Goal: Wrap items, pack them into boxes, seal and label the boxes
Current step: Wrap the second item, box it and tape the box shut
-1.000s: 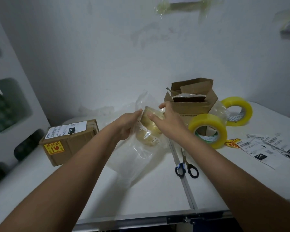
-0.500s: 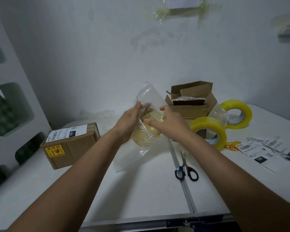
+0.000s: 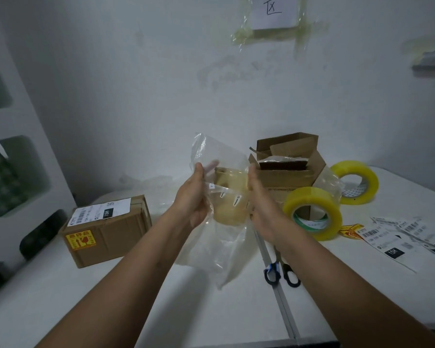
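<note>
The scene is viewed from head height, forward and down, close over the bench (image 3: 111,297), facing the wall (image 3: 136,84).

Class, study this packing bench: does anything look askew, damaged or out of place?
Little stands out. The shipping labels lie strewn and overlapping at the right of the table, and the open cardboard box behind the hands has crooked, uneven flaps. Nothing looks spilled or broken.

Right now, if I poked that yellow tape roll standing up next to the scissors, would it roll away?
Probably, yes. The tape roll stands on its round edge, so a push along that edge would likely set it rolling. A poke on its flat side might tip it over instead. It looks thick and full, so probably heavy for its size.
</note>
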The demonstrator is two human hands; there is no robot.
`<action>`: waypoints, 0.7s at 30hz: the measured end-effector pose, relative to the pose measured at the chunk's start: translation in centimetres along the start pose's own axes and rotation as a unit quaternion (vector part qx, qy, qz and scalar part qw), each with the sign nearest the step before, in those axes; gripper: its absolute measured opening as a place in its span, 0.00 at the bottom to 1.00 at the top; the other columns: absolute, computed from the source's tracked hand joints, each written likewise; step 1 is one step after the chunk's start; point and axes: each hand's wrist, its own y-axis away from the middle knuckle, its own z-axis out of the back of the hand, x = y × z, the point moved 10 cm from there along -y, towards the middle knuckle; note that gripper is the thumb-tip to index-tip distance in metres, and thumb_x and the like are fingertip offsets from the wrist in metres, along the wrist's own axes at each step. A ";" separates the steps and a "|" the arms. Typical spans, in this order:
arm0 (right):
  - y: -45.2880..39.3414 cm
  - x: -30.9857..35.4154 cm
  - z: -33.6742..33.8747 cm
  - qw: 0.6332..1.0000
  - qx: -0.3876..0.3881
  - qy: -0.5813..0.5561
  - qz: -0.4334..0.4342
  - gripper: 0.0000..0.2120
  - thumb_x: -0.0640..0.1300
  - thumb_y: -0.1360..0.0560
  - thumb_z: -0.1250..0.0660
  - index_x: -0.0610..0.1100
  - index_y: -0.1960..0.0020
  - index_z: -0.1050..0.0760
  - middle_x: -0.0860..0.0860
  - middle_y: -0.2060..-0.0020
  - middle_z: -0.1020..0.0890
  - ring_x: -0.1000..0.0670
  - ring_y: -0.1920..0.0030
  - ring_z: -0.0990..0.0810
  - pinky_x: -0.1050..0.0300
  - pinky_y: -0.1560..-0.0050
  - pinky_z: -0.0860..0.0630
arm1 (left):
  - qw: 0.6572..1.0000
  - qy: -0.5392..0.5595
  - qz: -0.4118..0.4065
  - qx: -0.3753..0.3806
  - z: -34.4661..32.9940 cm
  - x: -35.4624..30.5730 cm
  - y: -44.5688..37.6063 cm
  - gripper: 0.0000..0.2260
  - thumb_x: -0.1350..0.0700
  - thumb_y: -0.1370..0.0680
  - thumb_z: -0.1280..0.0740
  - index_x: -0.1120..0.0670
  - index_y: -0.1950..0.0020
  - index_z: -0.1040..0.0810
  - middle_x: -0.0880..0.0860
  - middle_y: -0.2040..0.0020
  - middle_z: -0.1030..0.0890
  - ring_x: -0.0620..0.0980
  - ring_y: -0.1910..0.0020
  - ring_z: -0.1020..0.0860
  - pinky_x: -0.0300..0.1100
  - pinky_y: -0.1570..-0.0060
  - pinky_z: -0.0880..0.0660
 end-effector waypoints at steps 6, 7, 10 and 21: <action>-0.7 -0.7 1.2 0.998 0.000 -0.048 -0.026 0.29 0.70 0.27 0.40 0.51 0.36 0.25 0.48 0.44 0.16 0.46 0.44 0.18 0.48 0.44 0.22 | 1.000 0.015 0.012 -0.016 0.3 0.6 0.2 0.21 0.46 0.15 0.47 0.55 0.36 0.21 0.56 0.41 0.17 0.51 0.46 0.17 0.44 0.51 0.20; -0.6 -0.8 1.2 0.998 -0.004 -0.047 -0.033 0.27 0.68 0.26 0.38 0.51 0.35 0.25 0.47 0.43 0.17 0.45 0.44 0.18 0.49 0.46 0.22 | 1.000 0.016 0.014 -0.021 0.6 0.6 0.2 0.21 0.46 0.15 0.47 0.56 0.36 0.21 0.57 0.41 0.18 0.52 0.44 0.18 0.45 0.49 0.21; -0.7 -1.2 1.5 0.997 -0.026 -0.062 -0.029 0.23 0.59 0.24 0.34 0.48 0.34 0.27 0.46 0.43 0.18 0.45 0.44 0.18 0.49 0.49 0.20 | 0.999 -0.022 0.023 -0.016 0.7 0.5 0.0 0.19 0.46 0.16 0.44 0.56 0.38 0.21 0.57 0.40 0.18 0.54 0.43 0.19 0.49 0.43 0.22; -1.5 -3.2 0.3 0.989 -0.023 -0.139 -0.042 0.19 0.54 0.21 0.36 0.46 0.34 0.26 0.45 0.45 0.16 0.45 0.44 0.17 0.46 0.40 0.22 | 0.994 -0.056 0.086 -0.034 2.1 1.6 -0.4 0.13 0.61 0.17 0.41 0.59 0.37 0.21 0.55 0.41 0.18 0.54 0.46 0.18 0.51 0.40 0.23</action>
